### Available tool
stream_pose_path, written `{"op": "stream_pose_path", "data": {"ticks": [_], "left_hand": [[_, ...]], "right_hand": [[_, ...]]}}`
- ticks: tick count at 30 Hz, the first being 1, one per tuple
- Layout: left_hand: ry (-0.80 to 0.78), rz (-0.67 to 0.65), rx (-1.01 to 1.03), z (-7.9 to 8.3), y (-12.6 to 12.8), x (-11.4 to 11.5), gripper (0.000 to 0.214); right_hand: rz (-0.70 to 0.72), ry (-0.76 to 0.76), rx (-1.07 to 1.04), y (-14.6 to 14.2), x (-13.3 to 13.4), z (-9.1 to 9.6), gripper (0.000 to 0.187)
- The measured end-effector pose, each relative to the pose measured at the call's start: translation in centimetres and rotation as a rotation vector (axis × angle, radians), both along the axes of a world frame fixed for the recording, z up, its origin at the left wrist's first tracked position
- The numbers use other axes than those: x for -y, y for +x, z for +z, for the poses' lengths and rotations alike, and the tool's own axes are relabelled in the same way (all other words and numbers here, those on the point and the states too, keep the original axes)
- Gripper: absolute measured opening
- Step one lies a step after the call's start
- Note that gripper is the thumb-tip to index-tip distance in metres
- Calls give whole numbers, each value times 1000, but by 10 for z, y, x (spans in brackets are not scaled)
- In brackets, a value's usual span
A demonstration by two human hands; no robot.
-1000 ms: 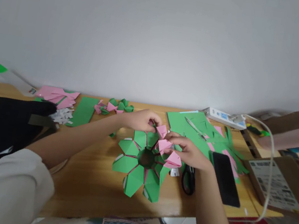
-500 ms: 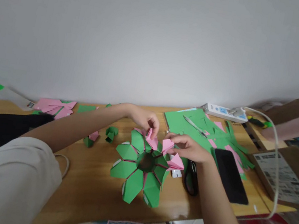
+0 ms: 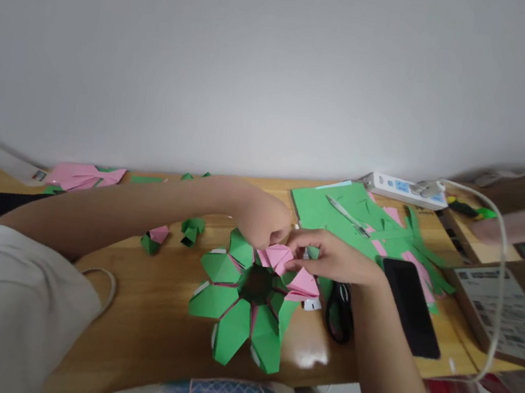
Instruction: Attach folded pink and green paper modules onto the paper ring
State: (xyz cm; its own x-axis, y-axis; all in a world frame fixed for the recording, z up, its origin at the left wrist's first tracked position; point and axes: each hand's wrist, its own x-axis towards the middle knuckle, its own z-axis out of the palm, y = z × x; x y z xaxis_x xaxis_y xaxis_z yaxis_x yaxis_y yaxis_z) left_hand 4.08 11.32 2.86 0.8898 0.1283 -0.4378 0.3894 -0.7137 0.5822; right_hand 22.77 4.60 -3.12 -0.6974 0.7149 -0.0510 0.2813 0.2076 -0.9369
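A ring of folded green paper petals, a paper flower (image 3: 230,336), stands on the wooden table in front of me, with a dark round opening in its middle. Pink folded paper (image 3: 277,257) sits at its far rim, between my two hands. My left hand (image 3: 265,221) bends over the far side, fingers curled down onto the pink paper. From the right, my right hand (image 3: 323,253) pinches the same pink fold between thumb and fingers. Another pink folded piece (image 3: 303,286) points outward on the flower's right side. My fingers partly hide the far petals.
Small green folded pieces (image 3: 192,230) lie left of the flower, with pink paper (image 3: 85,177) beyond. To the right are black-handled scissors (image 3: 339,312), a phone (image 3: 410,307), green sheets (image 3: 313,199), a power strip (image 3: 403,189), its white cable (image 3: 501,266) and a cardboard box (image 3: 514,312).
My left hand has moved right and turned over, now close against my right hand. The pink folds at the far rim have come together between them. The view has shifted slightly.
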Motion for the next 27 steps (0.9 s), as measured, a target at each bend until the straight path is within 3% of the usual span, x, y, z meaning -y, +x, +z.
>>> {"op": "stream_pose_path", "data": {"ticks": [5, 10, 13, 15, 19, 23, 27], "left_hand": [[107, 21, 16, -2, 8, 11, 26], [90, 30, 15, -1, 3, -3, 9], [63, 110, 110, 4, -19, -8, 41], [73, 292, 248, 3, -42, -2, 51], [239, 753, 381, -16, -91, 36, 46], [232, 846, 494, -48, -121, 92, 46], [126, 951, 539, -86, -128, 134, 47]], "right_hand": [[-80, -83, -48, 1, 3, -1, 10], [-249, -181, -150, 3, 16, -14, 21], [-448, -215, -239, 5, 32, -30, 28], [-605, -211, -294, 5, 43, -43, 37], [-886, -165, -362, 2, 66, -68, 39], [-1006, -127, -362, -13, 93, -84, 29], [-926, -104, -320, -30, 114, -85, 28]]}}
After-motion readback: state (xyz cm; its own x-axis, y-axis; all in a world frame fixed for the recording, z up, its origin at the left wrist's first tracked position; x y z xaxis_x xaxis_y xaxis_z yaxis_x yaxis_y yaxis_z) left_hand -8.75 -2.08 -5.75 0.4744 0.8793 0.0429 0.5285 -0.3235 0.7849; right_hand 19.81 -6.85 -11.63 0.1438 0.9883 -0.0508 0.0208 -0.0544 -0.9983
